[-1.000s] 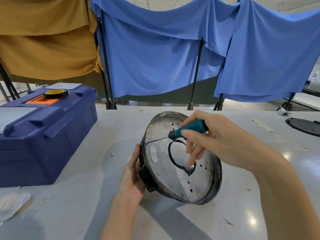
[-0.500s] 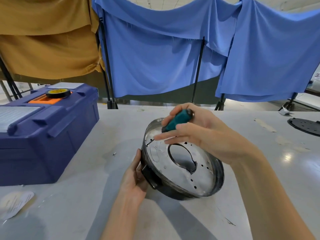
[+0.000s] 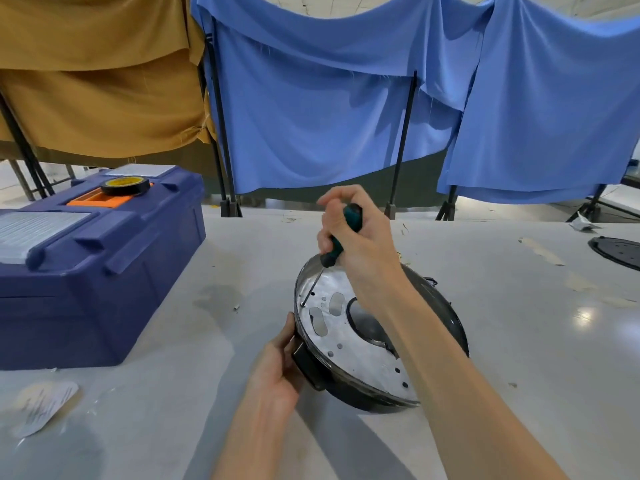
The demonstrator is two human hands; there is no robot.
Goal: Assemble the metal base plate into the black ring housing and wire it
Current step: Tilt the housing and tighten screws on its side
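The screwdriver (image 3: pixel 333 247) changes most: a second ago it lies almost flat across the plate (image 3: pixel 360 355), pinched lightly; now it stands steeply, and its tip sits at a small hole near the plate's left rim. The right hand (image 3: pixel 363 247) has shifted to a fist, fingers curled round the teal handle with the butt showing above the knuckles. That looks like a grip for pressing down and turning, not for aiming.

The ring (image 3: pixel 457 327) has come down too: earlier it is tipped up towards the camera, now it lies lower on the table (image 3: pixel 540 358), its near left side still a little raised. The plate sits inside it, shiny face up, and the right forearm crosses its middle. The left hand (image 3: pixel 277 372) stays at the near left edge, its thumb against the rim; its other fingers are hidden underneath, so I cannot tell how they lie.

Judging from this, aiming is over and driving a screw begins, though no screw head is clear at the tip. No wires are in sight, so wiring seems still to come.
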